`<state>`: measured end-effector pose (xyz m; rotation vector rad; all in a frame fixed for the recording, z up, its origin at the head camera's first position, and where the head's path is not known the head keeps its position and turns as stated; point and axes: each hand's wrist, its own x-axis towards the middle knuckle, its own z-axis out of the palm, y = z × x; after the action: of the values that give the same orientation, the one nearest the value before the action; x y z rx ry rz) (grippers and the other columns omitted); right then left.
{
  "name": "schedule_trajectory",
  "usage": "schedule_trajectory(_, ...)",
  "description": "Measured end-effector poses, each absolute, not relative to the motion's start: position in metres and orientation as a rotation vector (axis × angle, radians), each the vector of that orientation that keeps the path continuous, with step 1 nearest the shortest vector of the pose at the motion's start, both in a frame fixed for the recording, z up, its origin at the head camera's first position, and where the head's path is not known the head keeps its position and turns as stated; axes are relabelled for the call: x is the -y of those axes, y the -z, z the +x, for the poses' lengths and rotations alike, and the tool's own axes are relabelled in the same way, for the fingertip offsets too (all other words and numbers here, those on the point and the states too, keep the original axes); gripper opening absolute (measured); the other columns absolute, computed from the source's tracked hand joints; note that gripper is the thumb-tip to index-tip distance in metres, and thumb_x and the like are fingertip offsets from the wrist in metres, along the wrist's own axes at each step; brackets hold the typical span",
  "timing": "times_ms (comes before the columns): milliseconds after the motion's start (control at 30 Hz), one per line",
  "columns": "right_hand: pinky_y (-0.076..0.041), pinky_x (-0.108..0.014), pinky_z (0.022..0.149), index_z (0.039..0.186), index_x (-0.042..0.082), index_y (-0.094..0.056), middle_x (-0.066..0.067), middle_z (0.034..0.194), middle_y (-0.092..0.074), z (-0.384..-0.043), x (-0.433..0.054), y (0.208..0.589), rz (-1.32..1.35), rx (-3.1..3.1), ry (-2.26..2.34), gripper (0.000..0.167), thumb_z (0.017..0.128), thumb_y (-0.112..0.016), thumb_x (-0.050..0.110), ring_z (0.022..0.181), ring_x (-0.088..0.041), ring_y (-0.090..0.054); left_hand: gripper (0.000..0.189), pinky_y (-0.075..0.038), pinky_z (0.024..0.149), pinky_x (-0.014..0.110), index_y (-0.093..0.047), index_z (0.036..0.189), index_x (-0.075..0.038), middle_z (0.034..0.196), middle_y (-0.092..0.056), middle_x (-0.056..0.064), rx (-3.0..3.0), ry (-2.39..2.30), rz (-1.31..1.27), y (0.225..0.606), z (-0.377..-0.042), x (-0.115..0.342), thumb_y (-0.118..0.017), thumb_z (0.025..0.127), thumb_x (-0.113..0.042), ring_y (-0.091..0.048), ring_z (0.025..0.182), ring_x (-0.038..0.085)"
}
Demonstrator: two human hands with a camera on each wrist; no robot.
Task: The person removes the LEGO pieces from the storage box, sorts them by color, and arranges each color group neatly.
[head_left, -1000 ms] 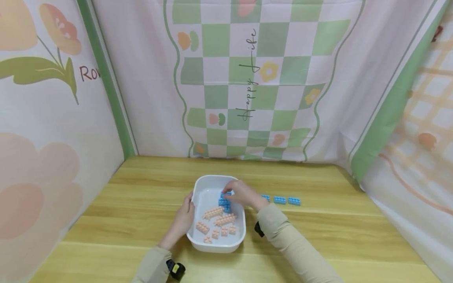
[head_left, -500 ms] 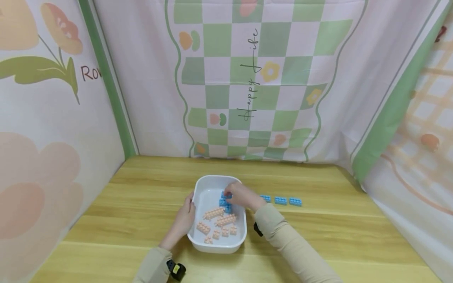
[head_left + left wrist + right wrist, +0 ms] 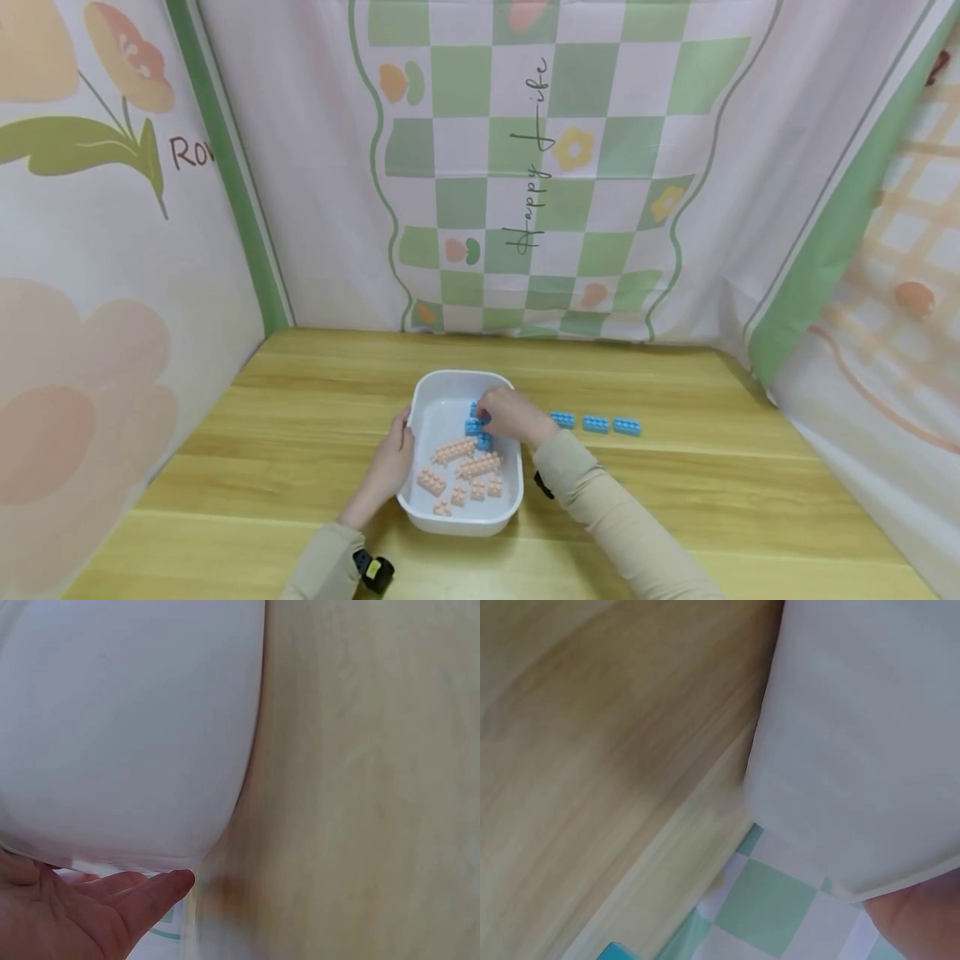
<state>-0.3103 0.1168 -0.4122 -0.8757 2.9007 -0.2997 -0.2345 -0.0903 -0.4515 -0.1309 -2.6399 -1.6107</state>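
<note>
A white plastic tray (image 3: 429, 522) rests on the wooden table, holding blue and peach toy building bricks. My left hand (image 3: 392, 458) grips its left rim, and the left wrist view shows the fingers (image 3: 161, 896) against the tray wall. Over the right wall reaches my right hand (image 3: 513, 415), its fingertips pinching a blue building brick that they mostly cover. Another blue brick (image 3: 472, 427) lies just beside those fingers. Closer to me in the tray are long peach bricks (image 3: 453, 451) and several small peach bricks (image 3: 458, 496). In the right wrist view the tray wall hides the fingertips.
To the right of the tray, a row of blue bricks (image 3: 596, 424) lies on the wooden table (image 3: 675, 500). A checked curtain (image 3: 532, 192) hangs behind the table's far edge, with patterned cloth on both sides.
My right hand has shifted slightly rightward and lower among the blue bricks, covering more of them. The left hand and the tray stay nearly still.
</note>
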Motion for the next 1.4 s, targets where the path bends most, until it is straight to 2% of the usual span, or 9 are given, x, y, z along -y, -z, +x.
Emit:
schedule_trajectory(433, -0.057, -0.030, 0.079, 0.089, 0.008, -0.072, -0.004, 0.089, -0.071, -0.311, -0.115, 0.417, -0.869, -2.952, 0.322, 0.010, 0.079, -0.073, 0.011, 0.084, -0.017, -0.065, 0.047, -0.043, 0.101, 0.054, -0.024, 0.146, 0.003, 0.141, -0.039, 0.031, 2.648, 1.606, -0.121, 0.453, -0.236, 0.091, -0.028, 0.101, -0.014, -0.048, 0.121, 0.044)
schedule_trajectory(533, -0.056, -0.030, 0.077, 0.091, 0.008, -0.071, -0.003, 0.090, -0.070, -0.310, -0.116, 0.416, -0.885, -2.949, 0.365, 0.012, 0.081, -0.073, 0.015, 0.084, -0.017, -0.064, 0.047, -0.045, 0.099, 0.054, -0.023, 0.146, 0.002, 0.141, -0.039, 0.031, 2.655, 1.604, -0.125, 0.453, -0.235, 0.090, -0.028, 0.102, -0.014, -0.049, 0.120, 0.044)
schedule_trajectory(767, -0.053, -0.035, 0.089, 0.105, 0.009, -0.069, -0.004, 0.102, -0.070, -0.309, -0.118, 0.414, -0.854, -2.857, 0.641, 0.023, 0.086, -0.067, 0.020, 0.097, -0.019, -0.064, 0.047, -0.051, 0.093, 0.050, -0.022, 0.146, 0.002, 0.140, -0.038, 0.032, 2.665, 1.613, -0.121, 0.449, -0.234, 0.090, -0.028, 0.102, -0.013, -0.053, 0.115, 0.043)
schedule_trajectory(967, -0.054, -0.033, 0.084, 0.111, 0.007, -0.067, -0.005, 0.102, -0.067, -0.308, -0.120, 0.413, -0.877, -2.840, 0.807, 0.027, 0.087, -0.066, 0.020, 0.094, -0.017, -0.061, 0.048, -0.052, 0.091, 0.048, -0.021, 0.147, 0.001, 0.142, -0.037, 0.030, 2.679, 1.621, -0.111, 0.448, -0.234, 0.089, -0.027, 0.102, -0.015, -0.053, 0.115, 0.042)
schedule_trajectory(1267, -0.055, -0.034, 0.084, 0.103, 0.008, -0.068, -0.005, 0.100, -0.068, -0.306, -0.126, 0.411, -0.884, -2.880, 0.993, 0.020, 0.085, -0.069, 0.017, 0.092, -0.018, -0.061, 0.048, -0.052, 0.091, 0.049, -0.022, 0.147, 0.001, 0.140, -0.039, 0.031, 2.683, 1.591, -0.093, 0.447, -0.232, 0.088, -0.027, 0.101, -0.014, -0.054, 0.113, 0.042)
schedule_trajectory(1400, -0.055, -0.035, 0.083, 0.102, 0.008, -0.068, -0.005, 0.099, -0.068, -0.306, -0.129, 0.411, -0.907, -2.900, 1.022, 0.018, 0.085, -0.069, 0.014, 0.090, -0.017, -0.062, 0.048, -0.048, 0.096, 0.052, -0.023, 0.146, 0.001, 0.140, -0.038, 0.031, 2.675, 1.578, -0.094, 0.448, -0.233, 0.088, -0.027, 0.101, -0.015, -0.051, 0.117, 0.044)
